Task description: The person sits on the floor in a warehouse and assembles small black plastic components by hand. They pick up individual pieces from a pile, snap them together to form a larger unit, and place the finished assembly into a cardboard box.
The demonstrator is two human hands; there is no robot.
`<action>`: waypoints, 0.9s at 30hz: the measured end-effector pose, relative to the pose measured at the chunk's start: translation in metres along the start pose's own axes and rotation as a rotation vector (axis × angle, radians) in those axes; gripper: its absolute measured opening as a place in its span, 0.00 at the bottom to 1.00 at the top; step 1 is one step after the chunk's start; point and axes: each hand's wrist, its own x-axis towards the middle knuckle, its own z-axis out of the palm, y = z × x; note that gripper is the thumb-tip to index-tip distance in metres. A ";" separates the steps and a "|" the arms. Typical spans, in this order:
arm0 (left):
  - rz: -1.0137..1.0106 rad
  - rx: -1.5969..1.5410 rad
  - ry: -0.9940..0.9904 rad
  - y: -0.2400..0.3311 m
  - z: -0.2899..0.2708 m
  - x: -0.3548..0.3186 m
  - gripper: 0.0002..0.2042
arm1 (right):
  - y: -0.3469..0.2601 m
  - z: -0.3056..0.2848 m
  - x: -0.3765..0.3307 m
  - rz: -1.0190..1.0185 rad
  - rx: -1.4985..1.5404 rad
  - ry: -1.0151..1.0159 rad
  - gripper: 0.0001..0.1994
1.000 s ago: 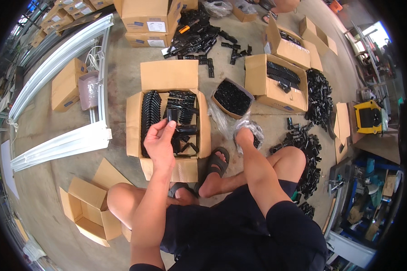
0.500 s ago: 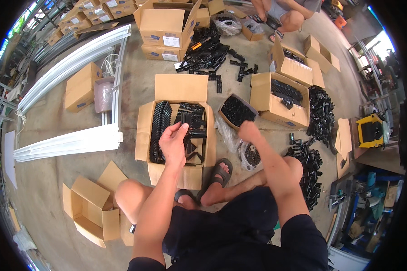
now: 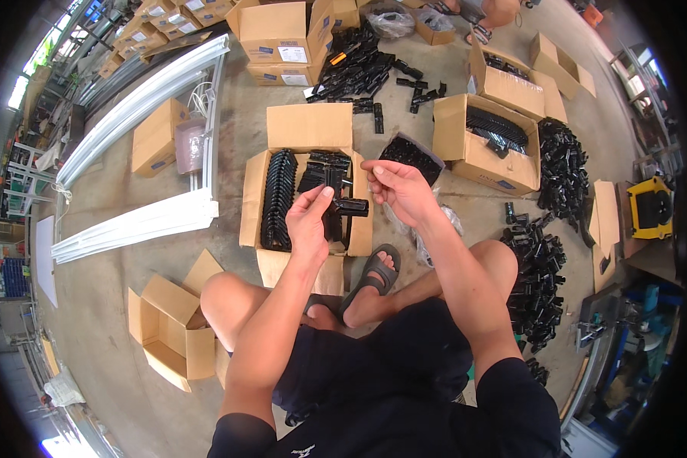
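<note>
L hand (image 3: 309, 223): over box (image 3: 309, 124), palm side hard to see; forearm comes up from lower edge across box's near flap, wrist fairly straight.
L grip: thumb + index pinched together on a black part (image 3: 330, 178), held approx upright; other fingers curled under.
Part: above box's inside, btwn the L row (image 3: 280, 200) & box's R wall. Lower end hidden by thumb; outline hard to split from black stock behind.
Crosswise part (image 3: 351, 207): also over box's R half, next to L thumb; can't tell if it touches the held one or just lies in box.
R hand (image 3: 404, 192): just R of box, fingertips overlapping box's far R corner in view; forearm slants up & L from lower R, fingers pointing L, lower ones loosely bent.
R grip: thumb & index tips v. close, only a slim gap at most; can't tell if anything tiny is btwn them.
Tray (image 3: 429, 154): R of box, w/ small black bits, near side covered by R hand.
Bag (image 3: 453, 219): clear, R of box, partly behind R wrist; contents unclear.
Carton (image 3: 498, 174): farther R of box, w/ more black parts.
Pile (image 3: 538, 278): well R of box; near end partly blocked by R arm/knee.
Co-worker (image 3: 502, 11): far beyond box, cut off at top, hands n/a.
</note>
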 end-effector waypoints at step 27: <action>0.227 0.238 0.015 -0.017 0.016 -0.002 0.12 | 0.023 0.007 0.003 -0.160 -0.447 0.090 0.09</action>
